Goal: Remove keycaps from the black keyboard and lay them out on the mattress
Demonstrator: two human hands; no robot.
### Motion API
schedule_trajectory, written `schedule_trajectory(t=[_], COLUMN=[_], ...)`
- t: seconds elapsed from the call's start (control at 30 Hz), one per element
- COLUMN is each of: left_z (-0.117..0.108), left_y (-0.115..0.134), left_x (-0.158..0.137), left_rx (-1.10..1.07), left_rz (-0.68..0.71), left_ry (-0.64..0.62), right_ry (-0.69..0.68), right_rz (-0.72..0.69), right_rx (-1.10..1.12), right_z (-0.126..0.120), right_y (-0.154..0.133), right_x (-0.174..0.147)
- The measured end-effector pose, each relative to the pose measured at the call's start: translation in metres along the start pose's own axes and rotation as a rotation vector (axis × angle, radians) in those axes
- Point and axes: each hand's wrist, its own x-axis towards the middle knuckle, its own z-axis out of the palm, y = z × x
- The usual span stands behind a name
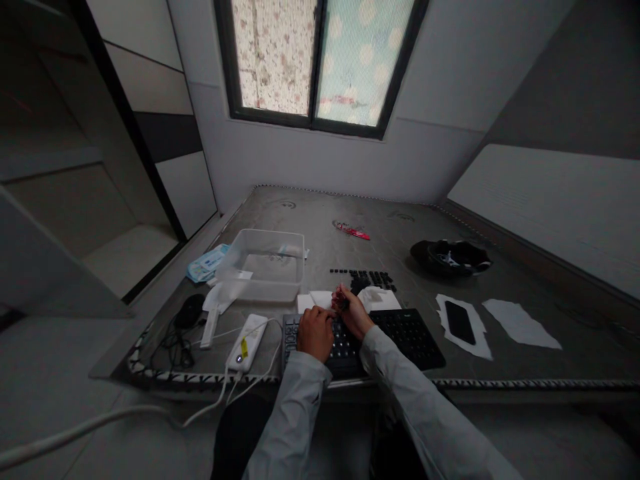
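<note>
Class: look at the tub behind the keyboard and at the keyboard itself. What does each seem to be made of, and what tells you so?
Tub: probably clear plastic, as the table shows through its thin, slightly glossy walls. Keyboard: likely matte black plastic, with rows of moulded keys and no shine. Both hands rest on it.

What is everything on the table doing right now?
Keyboard: flat, some keys off.
Loose keycaps: lying in rows.
Plastic tub: open, no lid.
Phone: screen dark, on paper.
Left hand: resting on keyboard.
Right hand: pinching something small.
</note>
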Motion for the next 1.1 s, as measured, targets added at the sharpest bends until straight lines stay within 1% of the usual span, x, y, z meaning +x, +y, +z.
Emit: schedule_trajectory(t=[0.2, 0.37, 0.5, 0.63, 0.87, 1.1], left_z=[-0.001, 0.000, -0.001, -0.002, 0.002, 0.001], left_y=[0.001, 0.000, 0.001, 0.001, -0.002, -0.002], left_x=[0.000, 0.001, 0.001, 0.002, 0.002, 0.002], left_rx=[0.008, 0.058, 0.079, 0.086, 0.039, -0.017], left_rz=[-0.004, -0.009, -0.012, -0.018, -0.009, -0.012], left_ry=[-0.018, -0.028, -0.043, -0.046, -0.022, 0.014], right_ry=[0.041, 0.030, 0.077, 0.125, 0.096, 0.067], right_rz=[-0.028, -0.002, -0.012, -0.056, -0.164, -0.132], right_rx=[-0.060, -0.070, -0.080, -0.067, 0.002, 0.036], right_z=[-0.007, 0.002, 0.007, 0.012, 0.020, 0.020], right_y=[0.002, 0.005, 0.009, 0.012, 0.008, 0.004], right_x=[0.003, 0.003, 0.007, 0.004, -0.014, -0.013])
